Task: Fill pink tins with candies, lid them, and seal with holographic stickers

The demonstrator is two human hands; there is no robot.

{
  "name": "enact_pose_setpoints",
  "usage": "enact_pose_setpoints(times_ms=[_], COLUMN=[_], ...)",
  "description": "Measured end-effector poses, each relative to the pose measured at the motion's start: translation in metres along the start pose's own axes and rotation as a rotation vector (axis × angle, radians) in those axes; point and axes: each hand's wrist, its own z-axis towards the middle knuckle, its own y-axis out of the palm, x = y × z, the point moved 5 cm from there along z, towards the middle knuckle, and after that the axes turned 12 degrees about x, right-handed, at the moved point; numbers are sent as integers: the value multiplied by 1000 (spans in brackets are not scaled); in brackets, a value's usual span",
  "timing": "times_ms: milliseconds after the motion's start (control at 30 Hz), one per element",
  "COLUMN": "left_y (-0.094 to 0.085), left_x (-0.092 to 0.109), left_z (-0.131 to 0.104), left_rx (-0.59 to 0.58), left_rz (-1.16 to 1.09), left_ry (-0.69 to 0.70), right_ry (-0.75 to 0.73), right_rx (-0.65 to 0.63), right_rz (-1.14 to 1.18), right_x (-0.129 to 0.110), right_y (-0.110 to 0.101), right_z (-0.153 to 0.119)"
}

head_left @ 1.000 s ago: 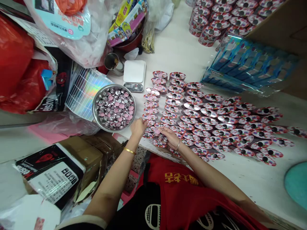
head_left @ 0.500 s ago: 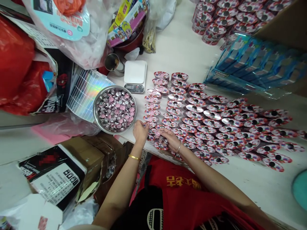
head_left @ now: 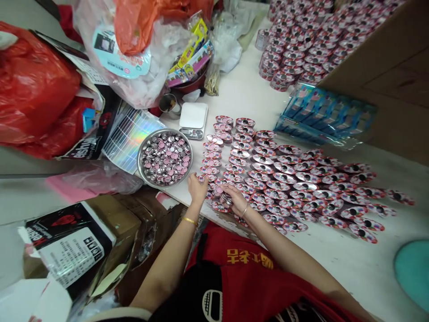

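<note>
My right hand is closed around several small round metal caps, with a pink-faced cap at its fingertips. My left hand has its fingers curled together at the left end of an oval printed can; whether they grip it or a cap is hidden. Up the same column stand similar cans with pink caps on top. Rows of cans with dark round openings stretch to the right. Left of my hands, a round steel bowl holds loose silver and pink caps.
A white kitchen scale and a metal cup stand behind the bowl. Blue packaged boxes and a cardboard box are at the right, near more cans. Cartons and bags crowd the left.
The camera view has shifted, so the table things appear slightly lower and smaller. Both hands stay at about the same cans, and the right still holds caps.
</note>
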Motion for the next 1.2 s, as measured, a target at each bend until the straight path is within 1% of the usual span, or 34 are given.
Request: enact_pose_setpoints(times_ms=[33, 67, 133, 200, 267, 333, 367, 433, 500, 567, 667, 767, 833, 967, 1100, 1200], left_y=[-4, -6, -7, -6, -7, -8, -10, -11, -9, -6, -2, 0, 2, 10, 14, 9], left_x=[2, 4, 4, 1, -4, -7, -8, -10, -10, -8, -3, -1, -3, -11, -11, -4], left_z=[-14, -28, -56, -74, -79, -69, -61, -41, -23, -10, 1, 4, 5, 6, 12, 10], left_rx=[15, 0, -104, -201, -242, -235, -223, -217, -269, -336, -367, -375, -403, -477, -465, -430], left_rz=[-81, -162, -284, -344, -374, -336, -267, -17, 227, 343, 376, 442, 473, 475, 485, 480], left_ry=[50, 102, 161, 123, 33, -29, -36, -8, 38, 62, 67, 85, 77, 12, -22, -13], right_ry=[-7, -14, -16, -15, -17, -20, -17, -10, -10, -14, -20, -15, -7, 20, 31, 37], right_rx=[9, 19, 26, 28, 30, 31, 28, 23, 27, 26, 12, 4, -9, -51, -70, -85], right_rz=[3, 6, 3, -7, -19, -25, -29, -40, -53, -70, -95, -119, -132, -154, -154, -115], right_x=[1, 2, 7, 13, 19, 23, 24, 26, 25, 23, 21, 21, 23, 25, 23, 21], right_y=[-1, -2, -1, 3, 8, 11, 11, 9, 4, -2, -7, -10, -10, -7, -2, -2], right_z=[-1, -2, -5, -8, -10, -12, -12, -11, -10, -9, -10, -9, -8, -6, -4, -6])
